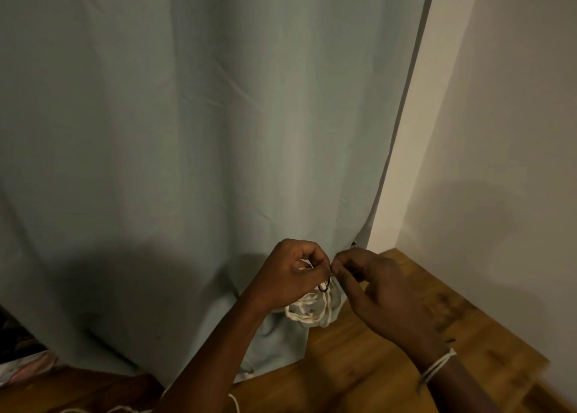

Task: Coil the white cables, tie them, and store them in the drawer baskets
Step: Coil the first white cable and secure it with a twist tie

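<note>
Cable loops (309, 311) hang in a white bundle just below both hands, in front of the curtain (187, 131) and over the wooden floor (390, 350). The left hand (293, 275) grips the top of the bundle with curled fingers. The right hand (377, 291) pinches a small dark tie (324, 287) at the same spot, fingertips touching the left's. The coil's long axis runs downward from the grip, its free loops pointing at the floor. Both hands are equally near; tying seems under way.
</note>
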The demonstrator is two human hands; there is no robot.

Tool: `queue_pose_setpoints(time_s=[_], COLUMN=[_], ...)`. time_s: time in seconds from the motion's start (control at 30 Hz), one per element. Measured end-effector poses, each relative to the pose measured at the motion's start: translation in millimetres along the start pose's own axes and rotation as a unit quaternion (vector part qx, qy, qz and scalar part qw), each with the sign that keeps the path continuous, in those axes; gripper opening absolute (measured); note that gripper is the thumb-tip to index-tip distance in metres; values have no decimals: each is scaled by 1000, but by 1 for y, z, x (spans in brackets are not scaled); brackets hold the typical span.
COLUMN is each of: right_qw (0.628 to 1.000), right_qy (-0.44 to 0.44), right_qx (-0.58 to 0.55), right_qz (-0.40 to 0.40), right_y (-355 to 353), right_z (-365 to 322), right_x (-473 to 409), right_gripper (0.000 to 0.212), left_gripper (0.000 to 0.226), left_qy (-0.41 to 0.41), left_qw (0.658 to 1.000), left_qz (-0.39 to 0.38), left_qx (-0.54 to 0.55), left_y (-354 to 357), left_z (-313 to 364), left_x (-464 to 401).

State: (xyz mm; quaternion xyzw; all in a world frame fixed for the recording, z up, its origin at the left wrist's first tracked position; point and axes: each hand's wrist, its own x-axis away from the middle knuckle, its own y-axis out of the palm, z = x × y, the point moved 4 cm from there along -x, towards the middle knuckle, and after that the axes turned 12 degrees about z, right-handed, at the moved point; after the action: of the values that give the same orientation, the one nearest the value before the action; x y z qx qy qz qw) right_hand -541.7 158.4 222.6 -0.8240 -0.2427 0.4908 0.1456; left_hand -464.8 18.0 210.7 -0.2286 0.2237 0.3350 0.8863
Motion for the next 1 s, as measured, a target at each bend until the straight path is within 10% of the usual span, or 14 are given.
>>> queue_pose_setpoints(time_s=[0.27,1.0], right_qw=[970,974], right_qy=[184,179], right_qx=[-156,-143], right_qz=[5,0], right_y=[17,26], right_z=[13,19], right_x=[13,14], right_gripper=[24,21], left_gripper=[3,17], left_qy=[66,249], left_qw=[995,939], left_qz=[-25,11], left_qx=[-68,-236], left_y=[7,8], left_z=[4,-5], left_x=[11,26])
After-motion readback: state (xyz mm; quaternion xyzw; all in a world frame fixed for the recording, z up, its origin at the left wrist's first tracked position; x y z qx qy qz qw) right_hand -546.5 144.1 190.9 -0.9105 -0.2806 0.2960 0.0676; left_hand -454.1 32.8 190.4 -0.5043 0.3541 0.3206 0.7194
